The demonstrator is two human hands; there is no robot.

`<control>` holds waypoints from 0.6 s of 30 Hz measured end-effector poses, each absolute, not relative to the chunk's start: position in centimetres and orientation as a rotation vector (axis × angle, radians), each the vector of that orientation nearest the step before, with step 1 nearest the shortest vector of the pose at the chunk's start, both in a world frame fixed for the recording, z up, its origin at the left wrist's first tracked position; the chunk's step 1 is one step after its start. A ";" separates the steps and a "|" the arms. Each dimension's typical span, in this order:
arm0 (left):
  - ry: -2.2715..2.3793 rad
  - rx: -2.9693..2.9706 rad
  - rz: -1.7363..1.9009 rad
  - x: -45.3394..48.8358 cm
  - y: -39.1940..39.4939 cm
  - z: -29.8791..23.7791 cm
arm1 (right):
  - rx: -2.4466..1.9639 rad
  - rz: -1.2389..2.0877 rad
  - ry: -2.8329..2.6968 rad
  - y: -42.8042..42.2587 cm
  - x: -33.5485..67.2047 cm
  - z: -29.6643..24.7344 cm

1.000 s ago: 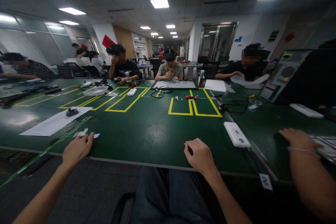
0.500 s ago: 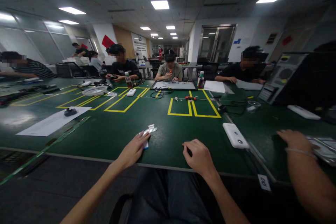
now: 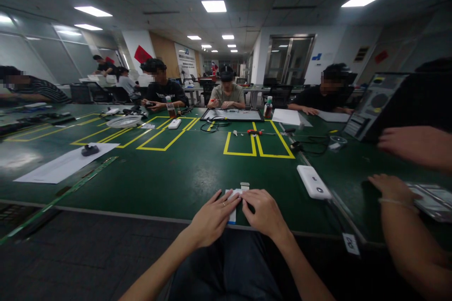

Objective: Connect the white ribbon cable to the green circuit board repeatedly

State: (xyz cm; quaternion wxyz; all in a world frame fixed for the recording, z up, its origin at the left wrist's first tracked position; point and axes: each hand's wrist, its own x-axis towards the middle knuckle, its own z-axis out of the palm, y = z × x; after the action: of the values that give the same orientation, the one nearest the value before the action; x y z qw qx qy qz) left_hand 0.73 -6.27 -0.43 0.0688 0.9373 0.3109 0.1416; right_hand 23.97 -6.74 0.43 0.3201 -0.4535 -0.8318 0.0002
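Observation:
A white flat ribbon cable with a blue end lies folded on the green table near its front edge. My left hand rests over it with the fingers stretched out flat, covering its middle. From the other side my right hand meets it, thumb and fingers curled together in a pinch at the cable's right part. The hands almost touch. Just beyond the fingertips shows a small pale end piece; my fingers hide how it joins the rest.
To the right lies a white power bank with a cable. A co-worker's forearm and another hand are at the right, by a computer case. A green circuit strip and paper lie left.
My left hand has slid right with the ribbon cable, bringing it to my right hand, which now pinches at it. Another person's hand has appeared at the right.

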 end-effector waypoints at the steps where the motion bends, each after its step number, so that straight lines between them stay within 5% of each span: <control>1: 0.951 2.828 0.436 0.7 -6.4 -0.6 | -1.202 0.003 -2.186 -6.7 24.0 0.4; 9: 1.445 2.772 0.546 -4.7 -4.3 -1.6 | -1.224 0.072 -2.160 -6.6 24.0 0.2; 18: 2.834 1.736 0.250 -29.0 -1.3 -0.6 | -1.224 0.083 -2.150 -6.6 23.9 0.4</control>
State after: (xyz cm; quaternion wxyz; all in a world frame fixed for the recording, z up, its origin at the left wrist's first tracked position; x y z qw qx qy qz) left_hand -29.01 -1.32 -0.62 -0.0955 0.5185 0.8464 0.0747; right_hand 23.90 -6.63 0.40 0.3271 -0.4672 -0.8208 0.0318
